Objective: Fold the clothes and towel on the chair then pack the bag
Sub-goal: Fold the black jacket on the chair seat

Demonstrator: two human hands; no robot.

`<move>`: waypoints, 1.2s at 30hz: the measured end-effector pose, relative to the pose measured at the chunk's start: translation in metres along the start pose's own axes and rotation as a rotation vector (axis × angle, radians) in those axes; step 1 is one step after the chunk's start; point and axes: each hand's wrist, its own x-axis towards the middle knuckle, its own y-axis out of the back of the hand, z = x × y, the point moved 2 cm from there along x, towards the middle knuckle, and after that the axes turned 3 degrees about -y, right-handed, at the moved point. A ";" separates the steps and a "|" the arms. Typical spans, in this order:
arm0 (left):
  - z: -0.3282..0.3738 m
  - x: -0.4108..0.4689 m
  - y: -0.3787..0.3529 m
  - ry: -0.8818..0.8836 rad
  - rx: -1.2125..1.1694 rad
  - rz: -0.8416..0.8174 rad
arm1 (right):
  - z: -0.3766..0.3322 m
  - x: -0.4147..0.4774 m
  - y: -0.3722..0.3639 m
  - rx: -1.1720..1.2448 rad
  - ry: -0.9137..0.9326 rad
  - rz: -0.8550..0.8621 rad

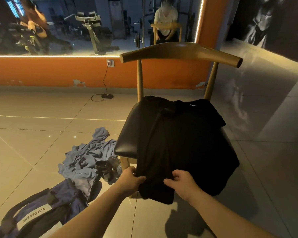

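- The black garment (182, 143) lies spread over the seat of the wooden chair (179, 52). Its lower part hangs off the front edge toward the person.
- The left hand (130, 180) pinches the hanging hem between the thumb and curled fingers. The right hand (181, 184) grips the same hem just beside it, with its fingers curled into the cloth.
- The step in hand looks like the first fold of this garment. Judging by the grip, the hem should travel up and away toward the collar end near the backrest.
- To fold it well, the hands would do best to slide apart to the two corners of the hem first. They sit close together, and the right side of the cloth droops off the seat unheld.
- Raising both corners level and laying them down flat should keep the fold square. The fabric is soft and very dark, so creases are hard to see and are better smoothed by touch.
- The seat is smooth, dark and padded, and narrower than the garment, so the overhanging sides may slip.
- On the pale, glossy tiled floor (33, 117) left of the chair lies a crumpled blue cloth (88, 157), probably the towel. A dark bottle (104, 170) sits just beside it, and an open navy bag (62, 198) lies nearer the person.
- Behind the chair, an orange wall (50, 71) carries a wide mirror (76, 26) showing gym machines. A wall socket (110, 63) has a cable running down to the floor.
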 end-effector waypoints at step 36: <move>-0.015 -0.002 0.018 -0.028 0.020 -0.009 | -0.031 0.023 -0.004 -0.367 -0.017 0.410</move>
